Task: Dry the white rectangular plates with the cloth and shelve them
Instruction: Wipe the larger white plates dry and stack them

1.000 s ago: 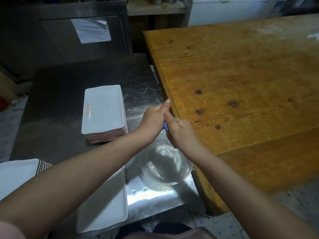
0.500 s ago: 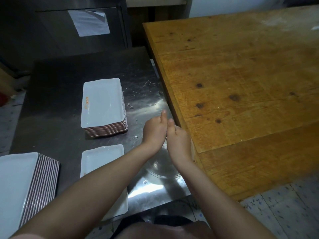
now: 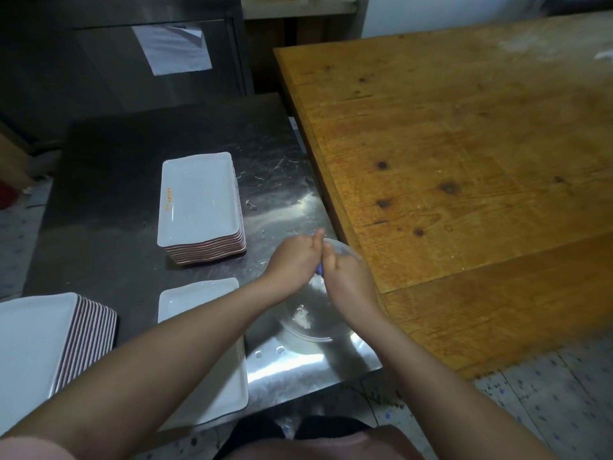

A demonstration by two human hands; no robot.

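Observation:
My left hand (image 3: 293,258) and my right hand (image 3: 348,278) are pressed together, fingers curled, over a clear glass bowl (image 3: 308,322). Both grip a small blue cloth (image 3: 319,269), of which only a sliver shows between them. A stack of white rectangular plates (image 3: 199,200) stands on the steel table (image 3: 109,194) beyond my left arm. A single white plate (image 3: 195,298) lies under my left forearm. A second, taller stack of plates (image 3: 30,343) sits at the left edge.
A large wooden table (image 3: 464,161) butts against the steel table on the right, a step higher. A dark steel cabinet with a taped paper sheet (image 3: 172,49) stands behind. Water drops dot the steel near the bowl. Speckled floor tiles (image 3: 530,393) show at lower right.
My hands have stayed clasped together over the bowl, shifting only slightly. The blue cloth, hidden half a second ago, shows again between them.

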